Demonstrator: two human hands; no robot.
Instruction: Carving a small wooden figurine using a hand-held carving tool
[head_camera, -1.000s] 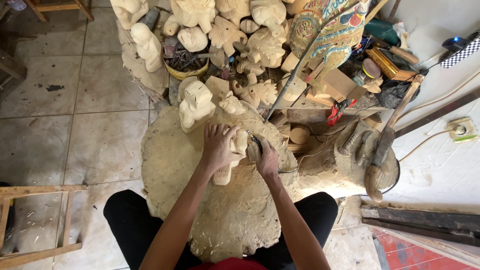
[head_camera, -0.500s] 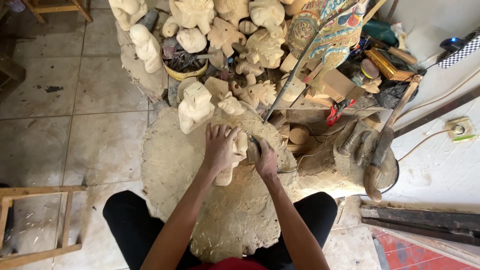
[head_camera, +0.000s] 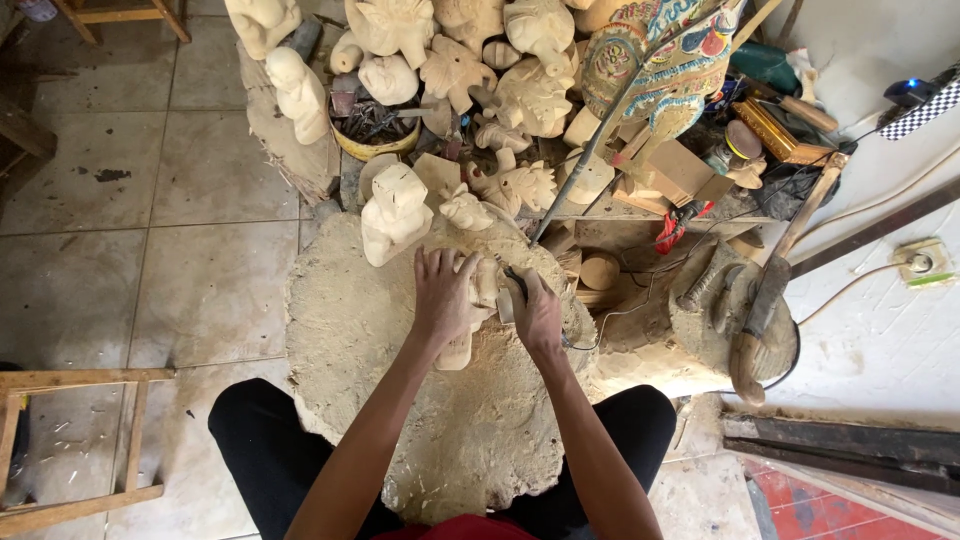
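A pale wooden carving (head_camera: 478, 312) lies on a big round wooden stump (head_camera: 400, 380) between my knees. My left hand (head_camera: 443, 296) presses down on the carving and grips it from the left. My right hand (head_camera: 537, 312) is closed around a small power tool (head_camera: 508, 287) whose tip meets the carving's right side. A flexible shaft (head_camera: 590, 150) runs from the tool up and to the right. My legs in black trousers (head_camera: 262, 455) flank the stump.
Several unfinished pale carvings (head_camera: 395, 212) crowd the top of the view, around a yellow bowl of tools (head_camera: 375, 128) and a painted carved figure (head_camera: 672, 62). A hatchet (head_camera: 760, 305) lies on a smaller stump at right. Wooden stool frame (head_camera: 70, 440) at lower left; tiled floor (head_camera: 150, 200).
Both hands stay on the carving with only slight shifts; the tool stays at the carving's right side.
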